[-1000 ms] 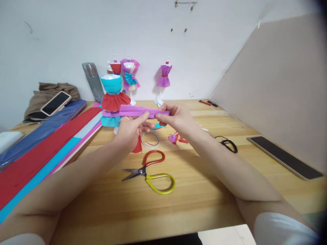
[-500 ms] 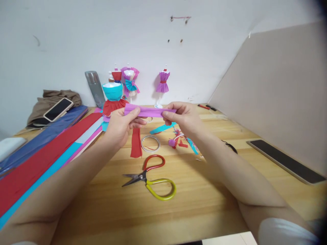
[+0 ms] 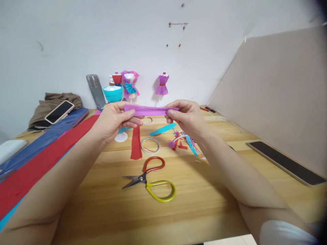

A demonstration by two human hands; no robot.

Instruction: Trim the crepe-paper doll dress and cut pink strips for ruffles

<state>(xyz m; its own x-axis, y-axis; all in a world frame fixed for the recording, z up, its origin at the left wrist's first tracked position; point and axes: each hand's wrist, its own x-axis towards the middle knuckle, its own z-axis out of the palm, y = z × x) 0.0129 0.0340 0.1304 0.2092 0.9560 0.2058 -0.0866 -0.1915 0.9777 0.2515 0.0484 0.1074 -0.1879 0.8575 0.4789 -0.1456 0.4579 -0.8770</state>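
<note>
In the head view, the left hand [image 3: 114,119] and the right hand [image 3: 187,116] hold a purple strip [image 3: 153,111] stretched level between them, raised over the wooden surface [image 3: 97,207]. The left hand's fingers pinch one end, thumb on the near side, while its lower fingers spread loosely underneath. The right hand's fingers close on the other end between thumb and curled forefinger.

Nearer the person, below the strip, scissors [image 3: 141,178] with one red and one yellow handle lie with blades parted, pointing left. Just beyond them are a white ring [image 3: 159,145] and a red piece [image 3: 136,144]; a turquoise strip [image 3: 162,129] and a tangle of scraps [image 3: 181,144] lie farther right. Behind the left hand, a dress form with a turquoise top [image 3: 113,94] is partly hidden. A small purple dress [image 3: 162,85] stands by the wall [image 3: 114,37].
</note>
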